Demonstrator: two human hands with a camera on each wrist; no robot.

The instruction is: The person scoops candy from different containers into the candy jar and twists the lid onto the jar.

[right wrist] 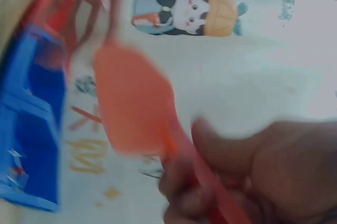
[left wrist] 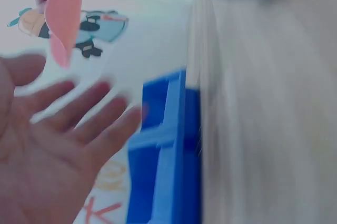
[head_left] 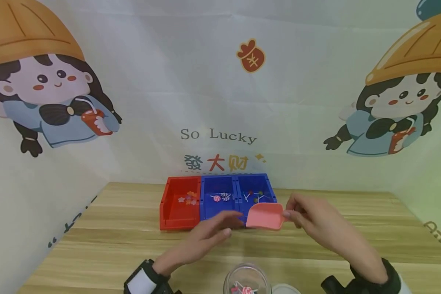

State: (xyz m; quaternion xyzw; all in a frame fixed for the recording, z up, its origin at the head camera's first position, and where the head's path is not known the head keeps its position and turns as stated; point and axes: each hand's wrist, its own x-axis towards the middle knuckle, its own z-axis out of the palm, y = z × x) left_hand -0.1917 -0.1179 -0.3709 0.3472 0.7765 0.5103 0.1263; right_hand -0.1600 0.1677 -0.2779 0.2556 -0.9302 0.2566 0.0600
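A pink scoop (head_left: pixel 265 216) is held by its handle in my right hand (head_left: pixel 317 222), above the table in front of the bins. In the right wrist view, the fingers and thumb wrap round the handle of the scoop (right wrist: pixel 134 100). My left hand (head_left: pixel 202 239) hovers left of the scoop's front edge, fingers apart and palm bare in the left wrist view. Behind the hands stand a red bin (head_left: pixel 180 223) with small star-shaped pieces and two blue bins (head_left: pixel 218 214) with small wrapped candies and lollipops.
A clear jar (head_left: pixel 229 279) with lollipops inside stands at the near edge, below the hands. Beside it lies a white round lid (head_left: pixel 284 289). The wood-grain table (head_left: pixel 106 228) meets a printed backdrop (head_left: pixel 297 122) behind the bins.
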